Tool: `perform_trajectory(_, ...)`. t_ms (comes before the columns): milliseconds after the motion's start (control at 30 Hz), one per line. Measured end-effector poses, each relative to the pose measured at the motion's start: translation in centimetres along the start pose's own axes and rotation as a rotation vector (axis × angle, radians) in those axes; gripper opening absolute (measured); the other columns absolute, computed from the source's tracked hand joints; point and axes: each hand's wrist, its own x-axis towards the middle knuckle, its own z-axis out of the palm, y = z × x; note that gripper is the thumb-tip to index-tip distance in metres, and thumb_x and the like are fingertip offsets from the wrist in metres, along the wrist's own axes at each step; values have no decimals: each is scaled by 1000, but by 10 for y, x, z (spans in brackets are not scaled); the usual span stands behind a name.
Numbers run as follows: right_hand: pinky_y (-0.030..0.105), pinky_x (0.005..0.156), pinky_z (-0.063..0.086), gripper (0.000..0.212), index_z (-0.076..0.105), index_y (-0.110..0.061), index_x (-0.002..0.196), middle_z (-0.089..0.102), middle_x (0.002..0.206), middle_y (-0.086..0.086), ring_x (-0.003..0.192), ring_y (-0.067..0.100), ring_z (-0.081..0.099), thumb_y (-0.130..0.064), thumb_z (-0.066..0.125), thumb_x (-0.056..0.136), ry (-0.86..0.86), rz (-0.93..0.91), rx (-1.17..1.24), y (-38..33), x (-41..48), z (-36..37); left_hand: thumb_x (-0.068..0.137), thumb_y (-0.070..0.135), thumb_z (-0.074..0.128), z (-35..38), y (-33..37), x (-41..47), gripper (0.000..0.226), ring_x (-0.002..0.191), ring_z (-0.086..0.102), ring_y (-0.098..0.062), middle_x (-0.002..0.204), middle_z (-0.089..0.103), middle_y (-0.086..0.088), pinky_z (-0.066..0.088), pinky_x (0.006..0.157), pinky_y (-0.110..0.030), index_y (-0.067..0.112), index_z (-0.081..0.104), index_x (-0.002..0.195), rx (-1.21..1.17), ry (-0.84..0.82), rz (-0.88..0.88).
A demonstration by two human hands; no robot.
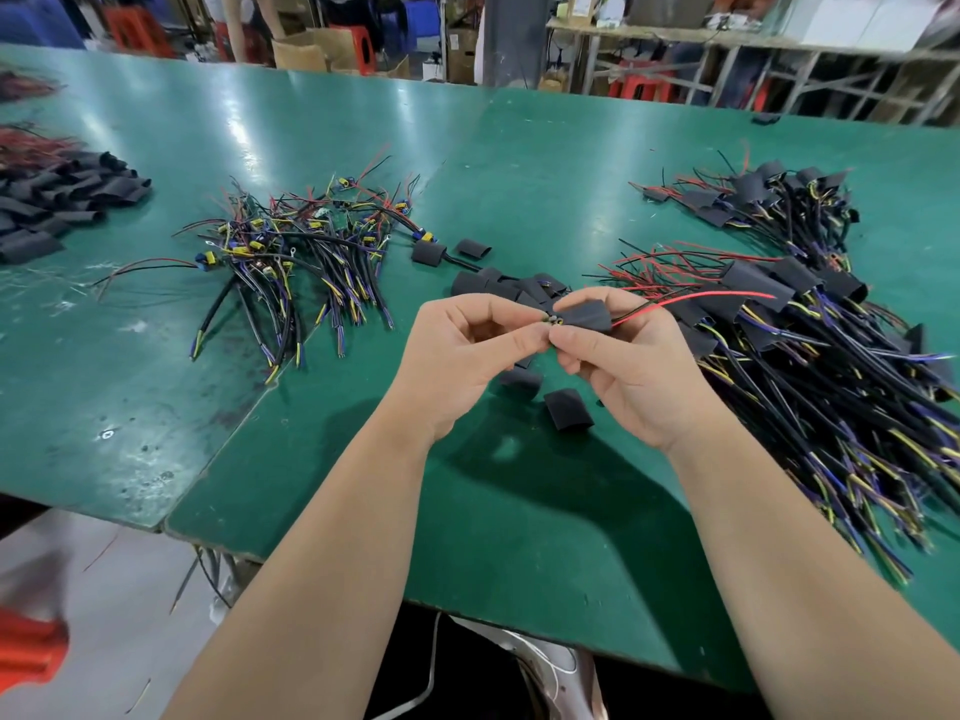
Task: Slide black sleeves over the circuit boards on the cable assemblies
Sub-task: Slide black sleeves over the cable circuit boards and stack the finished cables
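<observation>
Currently in hand: black sleeve (584, 317), above the desk (519, 148), red lead (691, 299) trailing right.
Fingers: left hand (467, 345) pinches the assembly at the sleeve's mouth; right hand (634, 366) pinches the sleeve.
Done: sleeved pile (810, 345), right.
Left: bare assemblies (301, 246), left; roughly halfway, I judge.

Black sleeve (584, 315) is hiding whatever is inside it. Right hand (628, 371) is covering the sleeve's underside. Left hand (467, 350) is pinching wire tips (546, 319), too small to tell apart. Sleeve pile (52, 200) is running off the left edge. Orange object (26, 652), bottom left, is showing only as a blur, cropped.
</observation>
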Motion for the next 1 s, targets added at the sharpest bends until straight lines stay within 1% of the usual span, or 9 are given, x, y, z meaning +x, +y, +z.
perform_trajectory(100,20,52,44,20,70,-17,74,61,63,1,51,12,52,2,65,72,46,-16,59,2,0,5,79,-1,72,1,-1,0,12,63,62,-6,69,72,2,47,58,-14,10,72,82,-4,-6,6)
perform_trajectory(167,19,50,43,18,68,-15,74,60,62,1,49,11,50,3,63,74,73,-19,114,4,1,8,79,-2,71,1,-1,1,13,66,63,-9,71,72,0,49,61,-17,10,72,83,-15,-8,11)
perform_trajectory(333,17,52,43,20,67,-15,76,59,66,0,52,10,51,4,61,75,62,3,225,5,1,12,81,-6,67,1,0,0,14,63,63,-2,67,71,5,47,59,-13,7,69,84,-36,-16,37)
perform_trajectory(433,15,57,48,18,69,-14,88,65,73,1,58,9,56,-3,59,80,15,59,282,1,1,10,80,-9,66,1,1,1,14,58,60,2,64,70,8,44,56,-10,5,68,83,-54,12,58)
perform_trajectory(500,16,59,51,15,65,-13,101,69,76,0,59,7,61,-12,55,89,32,95,303,-1,1,8,79,-8,68,0,1,1,14,54,58,2,60,68,8,43,55,-10,6,67,80,-60,41,58)
perform_trajectory(533,16,59,52,14,64,-14,102,70,77,0,59,7,63,-16,54,93,51,98,306,-2,1,8,79,-7,68,0,1,1,14,53,57,2,60,68,8,44,54,-11,6,66,79,-55,47,54)
perform_trajectory(733,18,57,51,17,74,-22,85,73,86,5,56,8,59,-25,58,83,93,86,293,-2,0,10,77,-1,73,0,-1,2,12,49,52,-5,62,69,3,45,54,-16,9,68,74,-2,47,-1)
perform_trajectory(900,20,56,52,26,77,-24,84,74,90,7,57,9,61,-38,55,82,96,107,269,-1,-1,13,75,1,75,-3,-2,3,13,49,50,-5,59,66,5,44,54,-15,12,68,72,3,55,3)
perform_trajectory(1000,20,54,52,24,76,-25,84,74,90,7,57,10,63,-37,56,81,110,133,243,-2,-1,13,76,1,75,-4,-2,3,15,49,51,-6,58,64,5,44,54,-16,13,66,71,16,65,11)
